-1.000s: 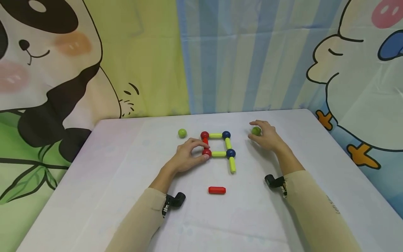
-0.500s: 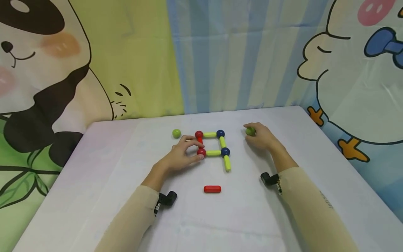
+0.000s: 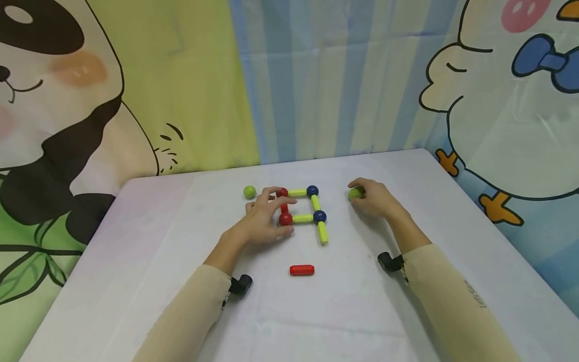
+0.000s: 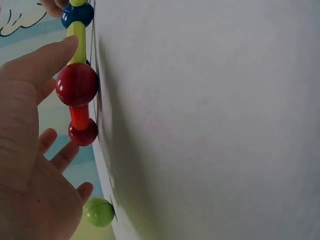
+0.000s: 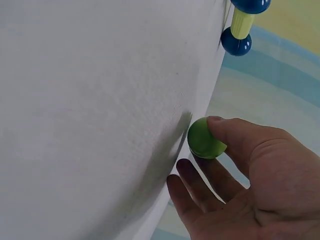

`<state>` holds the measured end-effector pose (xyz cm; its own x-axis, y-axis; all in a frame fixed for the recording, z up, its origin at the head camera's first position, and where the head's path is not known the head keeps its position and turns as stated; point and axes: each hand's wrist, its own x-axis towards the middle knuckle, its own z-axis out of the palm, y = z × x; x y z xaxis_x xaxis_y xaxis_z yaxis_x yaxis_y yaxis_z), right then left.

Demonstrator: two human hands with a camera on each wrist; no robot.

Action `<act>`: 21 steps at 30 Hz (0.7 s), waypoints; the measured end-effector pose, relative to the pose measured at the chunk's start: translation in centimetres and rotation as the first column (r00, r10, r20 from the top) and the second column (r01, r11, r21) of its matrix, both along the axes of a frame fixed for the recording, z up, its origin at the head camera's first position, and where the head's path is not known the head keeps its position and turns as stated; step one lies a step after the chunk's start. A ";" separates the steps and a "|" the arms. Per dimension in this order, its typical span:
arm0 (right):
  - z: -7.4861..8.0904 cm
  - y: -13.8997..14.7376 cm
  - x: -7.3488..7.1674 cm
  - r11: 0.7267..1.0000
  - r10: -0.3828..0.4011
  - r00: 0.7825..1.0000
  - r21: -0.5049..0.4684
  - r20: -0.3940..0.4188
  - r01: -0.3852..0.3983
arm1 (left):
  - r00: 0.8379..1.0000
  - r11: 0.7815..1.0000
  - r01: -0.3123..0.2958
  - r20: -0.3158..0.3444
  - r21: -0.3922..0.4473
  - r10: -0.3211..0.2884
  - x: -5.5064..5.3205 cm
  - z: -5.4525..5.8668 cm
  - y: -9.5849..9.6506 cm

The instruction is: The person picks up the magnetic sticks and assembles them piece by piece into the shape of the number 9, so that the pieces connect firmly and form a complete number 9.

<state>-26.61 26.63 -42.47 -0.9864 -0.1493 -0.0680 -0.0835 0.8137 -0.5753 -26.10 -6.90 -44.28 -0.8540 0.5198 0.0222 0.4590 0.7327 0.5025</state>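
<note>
A square of magnetic balls and rods lies on the table, with a near red ball (image 3: 285,219), a far red ball (image 3: 282,192), two blue balls (image 3: 319,216) and yellow-green rods (image 3: 302,218). Its red rod (image 3: 284,207) is partly behind fingers. My left hand (image 3: 260,218) is spread around the red side, thumb and forefinger apart; in the left wrist view its thumb overlaps a yellow-green rod (image 4: 76,35). To the right of the square, my right hand (image 3: 376,202) pinches a green ball (image 5: 202,140) between thumb and fingers, at the tabletop.
Another green ball (image 3: 250,192) sits left of the square. One yellow-green rod (image 3: 322,233) sticks out toward me from the near blue ball. A loose red rod (image 3: 301,270) lies nearer on the white table (image 3: 362,311). A printed curtain (image 3: 307,80) stands behind.
My left thumb and forefinger have spread away from the near red ball. My right fingers have closed on the green ball and brought it slightly closer to the table's front. The view has shifted somewhat.
</note>
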 end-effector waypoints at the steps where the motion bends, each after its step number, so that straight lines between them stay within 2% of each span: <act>1: 0.1 0.0 0.2 1.000 0.002 1.000 -0.002 -0.003 -0.002 | 1.000 1.000 0.014 -0.019 0.001 -0.014 0.0 0.1 0.2; 9: 0.6 -0.6 1.8 0.999 0.050 0.999 -0.010 -0.001 -0.050 | 0.987 0.994 0.108 -0.114 -0.031 -0.111 0.1 0.9 1.5; 14: 1.1 -0.6 3.0 0.997 0.073 0.997 -0.001 0.008 -0.073 | 0.976 0.983 0.166 -0.126 -0.078 -0.175 0.1 1.3 2.8; 21: 1.5 -0.6 4.4 0.991 0.133 0.991 0.003 0.025 -0.133 | 0.972 0.970 0.190 -0.109 -0.154 -0.207 0.2 1.4 4.1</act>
